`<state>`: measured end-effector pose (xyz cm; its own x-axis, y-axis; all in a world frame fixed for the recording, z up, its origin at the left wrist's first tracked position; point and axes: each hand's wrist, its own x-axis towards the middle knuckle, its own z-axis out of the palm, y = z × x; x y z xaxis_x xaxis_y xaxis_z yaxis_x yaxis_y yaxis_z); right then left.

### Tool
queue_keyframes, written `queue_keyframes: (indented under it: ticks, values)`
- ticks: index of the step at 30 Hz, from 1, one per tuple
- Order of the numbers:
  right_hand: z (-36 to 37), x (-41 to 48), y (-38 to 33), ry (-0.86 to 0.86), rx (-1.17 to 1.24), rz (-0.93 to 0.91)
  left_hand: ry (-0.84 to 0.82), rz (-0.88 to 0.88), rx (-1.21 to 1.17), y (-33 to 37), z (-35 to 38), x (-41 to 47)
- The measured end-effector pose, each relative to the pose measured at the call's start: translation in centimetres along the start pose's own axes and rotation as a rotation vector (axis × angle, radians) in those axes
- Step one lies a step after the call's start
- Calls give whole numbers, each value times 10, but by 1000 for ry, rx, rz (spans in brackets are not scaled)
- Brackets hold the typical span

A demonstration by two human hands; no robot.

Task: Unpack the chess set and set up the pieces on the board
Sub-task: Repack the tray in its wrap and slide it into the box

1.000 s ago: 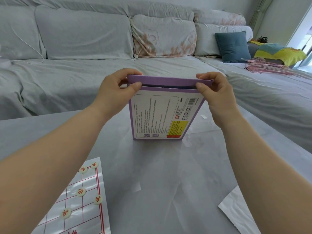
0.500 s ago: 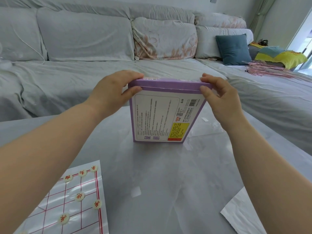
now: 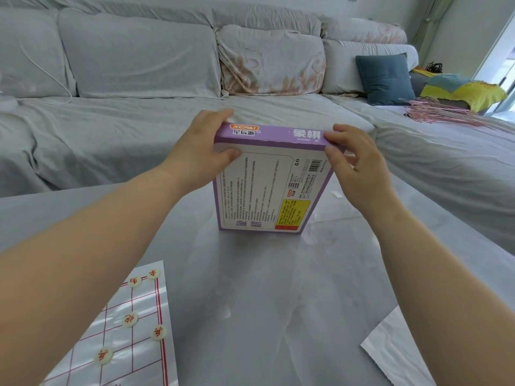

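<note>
Ahead of you: long grey cloth-draped corner sofa (image 3: 139, 65), beige floral cushion (image 3: 273, 59) at middle, teal square pillow (image 3: 386, 79) toward right end. Glossy grey table (image 3: 250, 302) before you. Daylight from bright window (image 3: 505, 59) far right.

Purple box (image 3: 267, 190): closed, standing upright on a narrow edge, white printed back facing me. Board (image 3: 145, 305): flat white sheet with a red grid, nearer me, left of the purple box. Pieces (image 3: 130, 320): cream discs with red characters, on the board's crossings.

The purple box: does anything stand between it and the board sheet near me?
Nothing visible does. The left hand and right hand grip the purple box by its top corners; only bare table lies between it and the board.
</note>
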<state>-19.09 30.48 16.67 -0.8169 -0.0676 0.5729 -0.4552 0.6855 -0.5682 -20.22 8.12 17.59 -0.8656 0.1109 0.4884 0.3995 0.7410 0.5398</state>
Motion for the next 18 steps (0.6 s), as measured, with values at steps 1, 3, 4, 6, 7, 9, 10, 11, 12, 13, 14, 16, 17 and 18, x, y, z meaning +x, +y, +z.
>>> queue_keyframes:
  ticks: [1, 3, 4, 6, 7, 9, 10, 11, 12, 13, 14, 16, 17, 18]
  values:
    - [1, 1, -3, 9, 78, 50, -6, -6, -14, -1, -3, 0]
    - [4, 2, -11, 47, 239, 201, -19, -25, -95, 1, -9, -5]
    - [5, 2, -13, 85, 307, 273, -33, -33, -149, 4, -11, -10]
    - [5, -3, -18, 174, 375, 395, -77, -31, -216, 8, -11, -26]
    - [6, -9, -19, 199, 398, 449, -97, -19, -224, 10, -9, -35]
    - [6, -26, -21, 187, 471, 600, -98, 29, -230, 12, -2, -59]
    - [4, -38, -22, 159, 531, 685, -82, 59, -232, 13, 2, -72]
    - [4, -50, -20, 126, 589, 757, -64, 91, -223, 12, 7, -86]
    - [2, -63, -19, 87, 640, 823, -55, 126, -195, 10, 12, -99]
    - [2, -76, -16, 47, 667, 878, -50, 158, -160, 8, 20, -113]
    - [2, -87, -12, 15, 674, 930, -50, 177, -130, 5, 27, -126]
    - [4, -107, -5, -14, 681, 1009, -47, 195, -89, 1, 42, -149]
    - [6, -116, -1, -21, 702, 1037, -43, 203, -79, -2, 48, -159]
    - [7, -124, 0, -28, 727, 1054, -51, 210, -75, -3, 53, -168]
